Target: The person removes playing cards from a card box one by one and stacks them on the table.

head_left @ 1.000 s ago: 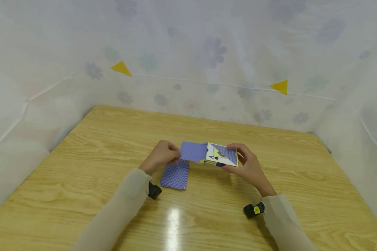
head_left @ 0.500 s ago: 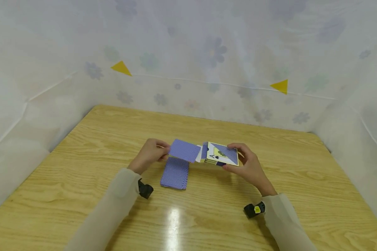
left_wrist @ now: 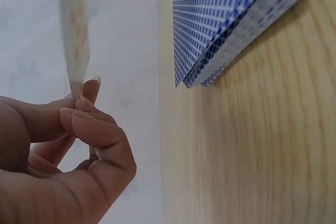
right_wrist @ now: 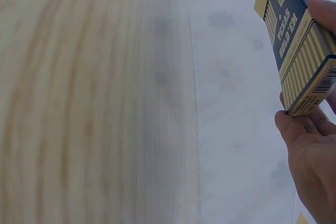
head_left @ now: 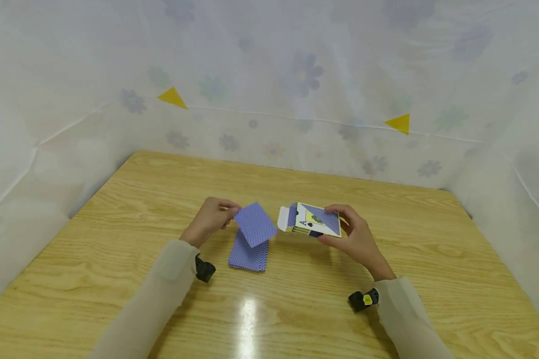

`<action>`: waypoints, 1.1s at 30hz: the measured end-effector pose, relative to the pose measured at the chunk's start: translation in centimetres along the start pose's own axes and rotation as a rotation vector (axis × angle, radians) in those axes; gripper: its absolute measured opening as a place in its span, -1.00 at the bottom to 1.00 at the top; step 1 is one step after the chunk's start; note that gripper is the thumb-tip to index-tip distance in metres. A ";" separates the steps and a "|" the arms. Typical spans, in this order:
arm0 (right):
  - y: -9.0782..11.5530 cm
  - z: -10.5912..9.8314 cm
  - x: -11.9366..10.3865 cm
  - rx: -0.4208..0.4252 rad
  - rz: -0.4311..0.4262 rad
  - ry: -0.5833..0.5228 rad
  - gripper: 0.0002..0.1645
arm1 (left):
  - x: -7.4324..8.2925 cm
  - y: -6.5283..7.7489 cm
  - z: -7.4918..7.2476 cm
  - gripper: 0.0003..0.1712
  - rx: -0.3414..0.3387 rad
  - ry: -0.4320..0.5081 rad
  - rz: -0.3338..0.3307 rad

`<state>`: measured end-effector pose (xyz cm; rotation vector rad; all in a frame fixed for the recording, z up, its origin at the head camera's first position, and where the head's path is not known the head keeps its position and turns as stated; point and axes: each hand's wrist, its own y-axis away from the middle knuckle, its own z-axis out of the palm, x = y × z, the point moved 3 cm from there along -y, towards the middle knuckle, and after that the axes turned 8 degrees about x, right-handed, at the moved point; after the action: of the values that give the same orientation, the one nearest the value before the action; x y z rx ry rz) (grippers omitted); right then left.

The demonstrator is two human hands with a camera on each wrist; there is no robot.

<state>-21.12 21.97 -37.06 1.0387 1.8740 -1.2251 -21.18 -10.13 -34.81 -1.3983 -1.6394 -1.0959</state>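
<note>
My left hand [head_left: 212, 219] pinches a blue-backed playing card [head_left: 255, 224] by its corner, tilted above a stack of cards. In the left wrist view the held card [left_wrist: 76, 30] appears nearly edge-on between thumb and fingers [left_wrist: 100, 129]. The stack of blue-patterned cards [head_left: 244, 258] lies face down on the table; its layered edge shows in the left wrist view. My right hand [head_left: 357, 237] grips a card box [head_left: 319, 220] by its sides, above the table, its flap [head_left: 284, 218] open toward the left. "Texas Hold 'Em" is printed on the box's side [right_wrist: 294, 40].
A wooden table [head_left: 161, 189] lies beneath everything. White flowered sheeting [head_left: 274, 99] surrounds its back and sides, with two yellow triangles [head_left: 399, 123] on it. Small black devices [head_left: 204, 269] sit at both wrists.
My left hand has drawn the card leftward out of the box and swung it down over the stack. The right hand and box have stayed nearly still.
</note>
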 end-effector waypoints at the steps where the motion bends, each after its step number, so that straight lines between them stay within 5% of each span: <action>1: 0.0 0.0 0.0 0.000 0.000 -0.001 -0.29 | 0.0 0.0 0.0 -0.69 -0.003 -0.007 0.003; 10: 0.0 0.0 0.0 -0.005 -0.003 -0.008 -0.30 | -0.5 -0.6 0.1 -0.69 -0.069 -0.083 0.050; 23: 0.1 0.4 -0.3 -0.020 0.012 -0.013 -0.32 | -1.4 -1.4 0.6 -0.72 -0.133 -0.328 0.107; 33: 0.0 0.6 -0.4 -0.027 0.009 -0.007 -0.30 | -1.8 -1.4 0.8 -0.81 -0.148 -0.246 0.053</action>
<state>-20.87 21.33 -36.95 1.0255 1.8736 -1.1934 -22.24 -10.18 -36.93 -1.7211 -1.7075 -1.0667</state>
